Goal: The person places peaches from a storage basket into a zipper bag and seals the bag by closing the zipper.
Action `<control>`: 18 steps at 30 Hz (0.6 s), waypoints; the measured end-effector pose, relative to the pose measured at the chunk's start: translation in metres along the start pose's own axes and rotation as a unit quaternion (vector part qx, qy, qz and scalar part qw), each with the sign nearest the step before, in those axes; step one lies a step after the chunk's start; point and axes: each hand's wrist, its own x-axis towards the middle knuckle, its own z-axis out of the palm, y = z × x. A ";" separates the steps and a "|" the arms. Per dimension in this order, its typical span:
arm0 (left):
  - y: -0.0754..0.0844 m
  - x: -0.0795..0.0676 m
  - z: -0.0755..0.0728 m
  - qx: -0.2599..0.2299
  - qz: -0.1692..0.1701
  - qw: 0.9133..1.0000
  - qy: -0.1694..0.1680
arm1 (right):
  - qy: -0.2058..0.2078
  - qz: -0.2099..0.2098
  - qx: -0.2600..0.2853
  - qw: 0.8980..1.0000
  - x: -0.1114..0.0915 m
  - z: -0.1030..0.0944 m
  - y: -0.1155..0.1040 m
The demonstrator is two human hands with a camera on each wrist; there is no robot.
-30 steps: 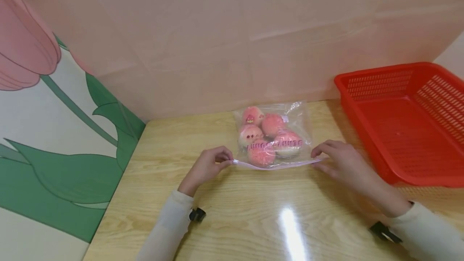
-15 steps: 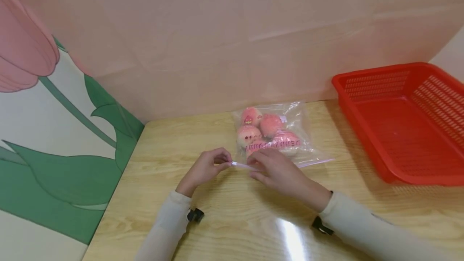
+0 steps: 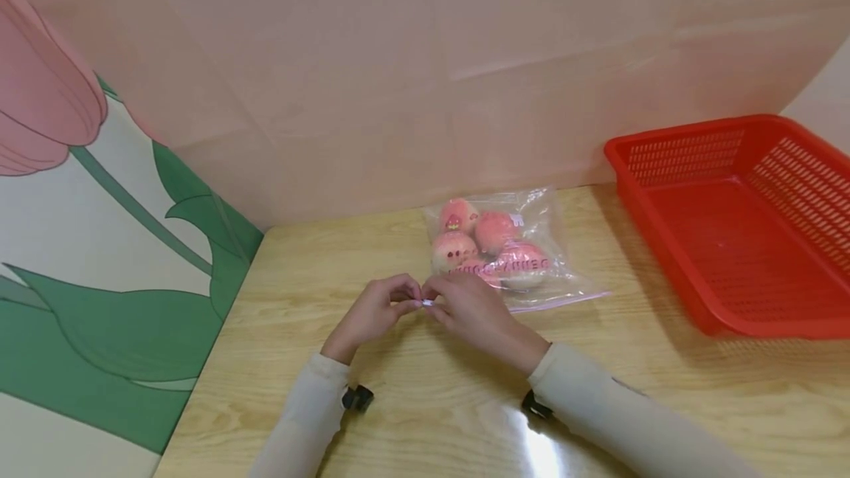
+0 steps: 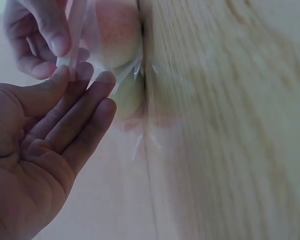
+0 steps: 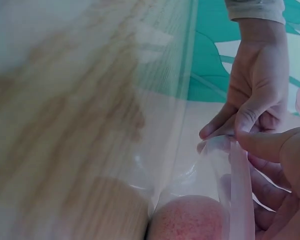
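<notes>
A clear zip bag (image 3: 564, 282) with pink lettering lies on the table, its zip edge towards me. Several round pink-and-cream fruits that look like peaches (image 3: 495, 231) are inside. My left hand (image 3: 373, 316) pinches the zip's left corner between thumb and fingers, and its other fingers reach out straighter in the left wrist view. Close against it, my right hand (image 3: 479, 319) pinches the zip strip by the small white slider (image 3: 427, 303). The fingertips of both hands nearly meet there. From the right wrist, one peach (image 5: 190, 220) shows through the plastic beside the pale zip strip (image 5: 241, 195).
A red plastic basket (image 3: 684, 271) with slotted sides stands on the right of the wooden table (image 3: 319, 257). Behind the table is a pink covered wall (image 3: 345, 109). A panel with a painted tulip (image 3: 133, 330) borders the left side.
My right hand has left the zip's right end and moved left along the strip until it reached the left hand. The left hand has kept its pinch at the corner.
</notes>
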 end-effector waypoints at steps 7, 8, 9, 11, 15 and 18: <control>0.001 0.000 0.000 -0.002 0.005 1.000 -0.005 | 0.001 0.023 0.012 1.000 0.003 0.001 0.000; 0.001 0.000 0.000 -0.003 0.003 1.000 -0.005 | 0.004 0.021 0.014 1.000 0.003 0.001 0.000; 0.001 0.001 0.001 -0.003 0.004 1.000 -0.005 | 0.006 0.021 0.016 1.000 0.003 0.001 0.000; 0.002 0.001 0.001 -0.004 0.005 1.000 -0.005 | 0.008 0.020 0.021 1.000 0.003 0.001 0.000; 0.002 0.000 0.002 -0.003 0.007 1.000 0.000 | 0.007 0.025 0.037 0.999 0.003 0.000 0.000; 0.002 0.001 0.002 0.000 0.006 1.000 0.006 | 0.011 0.027 0.044 0.999 0.002 -0.001 0.000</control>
